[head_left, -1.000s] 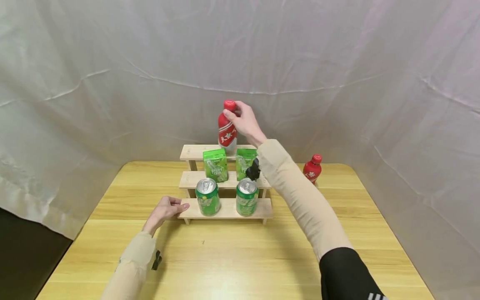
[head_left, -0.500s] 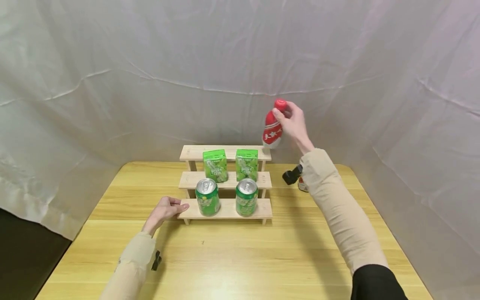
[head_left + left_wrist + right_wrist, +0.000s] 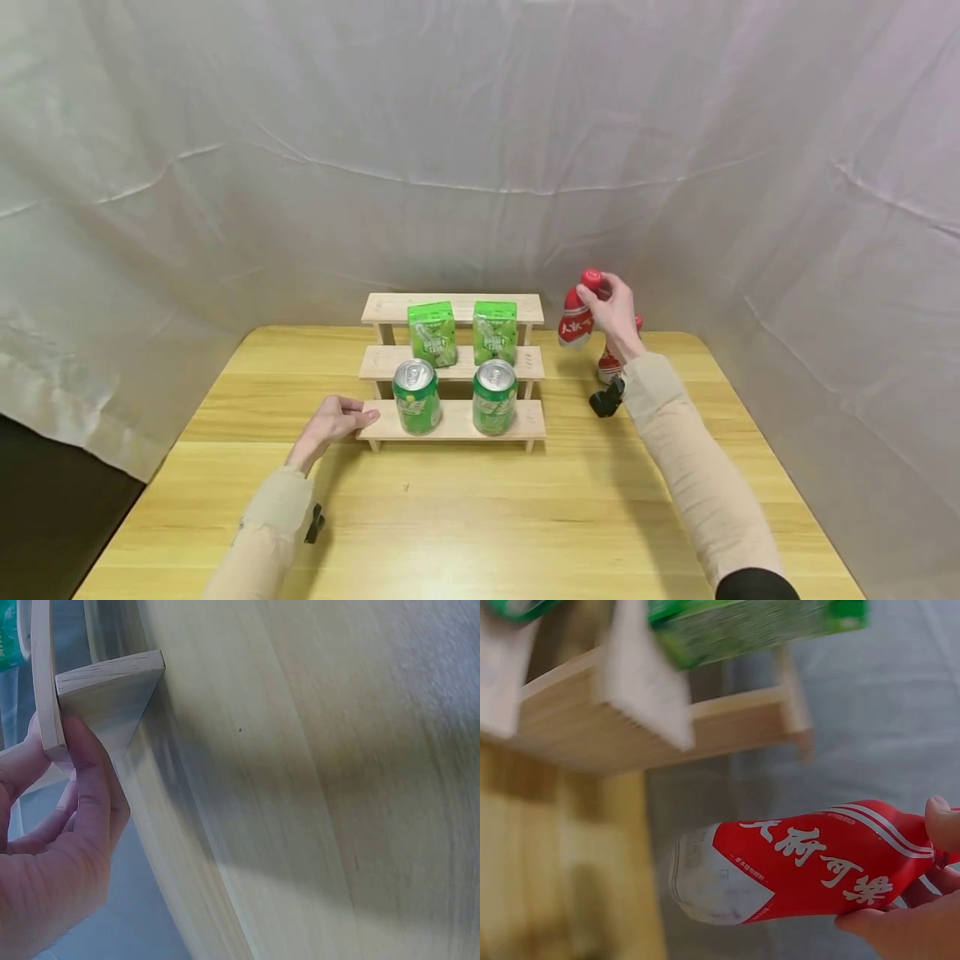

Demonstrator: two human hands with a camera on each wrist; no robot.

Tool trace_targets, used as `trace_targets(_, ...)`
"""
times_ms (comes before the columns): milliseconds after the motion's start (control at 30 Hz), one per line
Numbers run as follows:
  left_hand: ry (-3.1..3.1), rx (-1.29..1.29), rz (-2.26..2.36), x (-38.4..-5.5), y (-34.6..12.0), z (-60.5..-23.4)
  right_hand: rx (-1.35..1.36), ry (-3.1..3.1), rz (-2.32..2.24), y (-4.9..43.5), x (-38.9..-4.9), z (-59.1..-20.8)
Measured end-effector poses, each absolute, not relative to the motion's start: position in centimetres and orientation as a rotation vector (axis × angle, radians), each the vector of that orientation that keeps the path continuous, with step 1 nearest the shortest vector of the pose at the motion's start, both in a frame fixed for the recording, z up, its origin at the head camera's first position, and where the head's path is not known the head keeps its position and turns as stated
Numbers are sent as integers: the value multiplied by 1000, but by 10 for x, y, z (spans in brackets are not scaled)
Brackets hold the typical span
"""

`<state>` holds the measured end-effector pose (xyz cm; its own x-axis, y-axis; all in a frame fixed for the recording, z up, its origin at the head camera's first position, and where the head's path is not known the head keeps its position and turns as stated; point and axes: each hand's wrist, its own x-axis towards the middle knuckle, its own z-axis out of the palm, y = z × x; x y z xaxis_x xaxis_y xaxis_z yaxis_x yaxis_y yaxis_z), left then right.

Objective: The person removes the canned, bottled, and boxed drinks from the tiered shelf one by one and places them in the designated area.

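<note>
My right hand (image 3: 617, 315) grips a red soda bottle (image 3: 576, 320) by its neck, just below the cap. The bottle tilts, its pale base pointing down and left, to the right of the three-tier wooden stand (image 3: 452, 424). In the right wrist view the bottle (image 3: 810, 862) shows white lettering on a red label. My left hand (image 3: 333, 418) pinches the left end of the stand's lowest board, thumb on top; the left wrist view shows the fingers (image 3: 91, 787) curled under that board (image 3: 46, 690). A second red bottle (image 3: 609, 367) stands behind my right wrist, partly hidden.
Two green cans (image 3: 416, 398) stand on the lowest board. Two green drink boxes (image 3: 432, 335) are on the middle board, and the top board (image 3: 453, 308) is bare. The wooden table (image 3: 480, 525) is bounded at the back by a grey curtain (image 3: 480, 242).
My right hand has lifted the bottle off the stand's top board, carried it right, then lowered it beside the stand. My left hand keeps its hold on the lowest board.
</note>
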<state>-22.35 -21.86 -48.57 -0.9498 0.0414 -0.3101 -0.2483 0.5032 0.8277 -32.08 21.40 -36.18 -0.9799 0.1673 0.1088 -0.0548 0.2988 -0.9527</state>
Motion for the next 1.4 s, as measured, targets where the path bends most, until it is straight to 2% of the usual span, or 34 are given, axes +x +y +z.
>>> trace_targets(367,2466,-150,1440,-221,-218,-487,-203,-2568,1541,224,-322,-416)
trace_targets(833,2455,-171,1435,-222,-218,-486,-289,-2574,1632,225,-319,-432)
trace_targets(1000,2452,-170,1437,-223,-217,-485,-197,-2599,1594,224,-320,-428)
trace_targets(1167,2464,-171,1431,-222,-216,-486,21,-2491,1557,221,-320,-419)
trace_targets(1400,2468,-173,1412,-223,-217,-487,276,-2470,1584,193,-309,-393)
